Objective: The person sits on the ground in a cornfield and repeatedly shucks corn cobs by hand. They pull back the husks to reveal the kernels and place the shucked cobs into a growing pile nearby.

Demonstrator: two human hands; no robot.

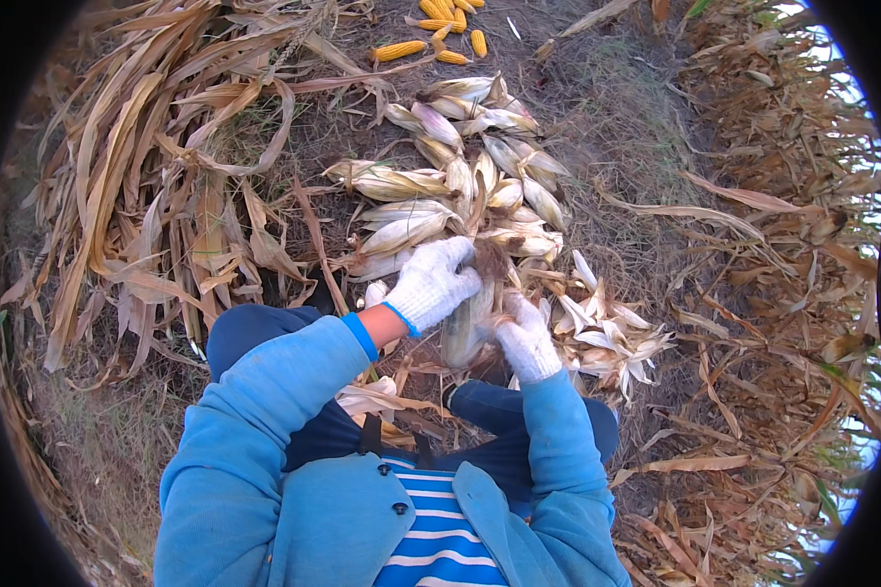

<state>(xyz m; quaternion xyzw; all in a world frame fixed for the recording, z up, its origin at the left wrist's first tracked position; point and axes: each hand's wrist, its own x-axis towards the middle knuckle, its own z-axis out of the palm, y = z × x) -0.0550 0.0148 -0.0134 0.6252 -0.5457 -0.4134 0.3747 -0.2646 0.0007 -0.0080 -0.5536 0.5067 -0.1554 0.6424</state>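
An ear of corn in its pale husk stands between my two gloved hands, its brown silk end pointing away from me. My left hand, in a white knit glove, is at the upper left of the ear with its fingers curled; whether it grips the husk is unclear. On the ear's right side is my right hand, also gloved and somewhat blurred, its fingertips at the husk. Just beyond my hands lies a pile of unhusked corn ears.
Stripped husks lie in a heap to the right. Husked yellow cobs rest on the ground at the top. Dry corn stalks and leaves are piled at the left, and dry corn plants line the right side.
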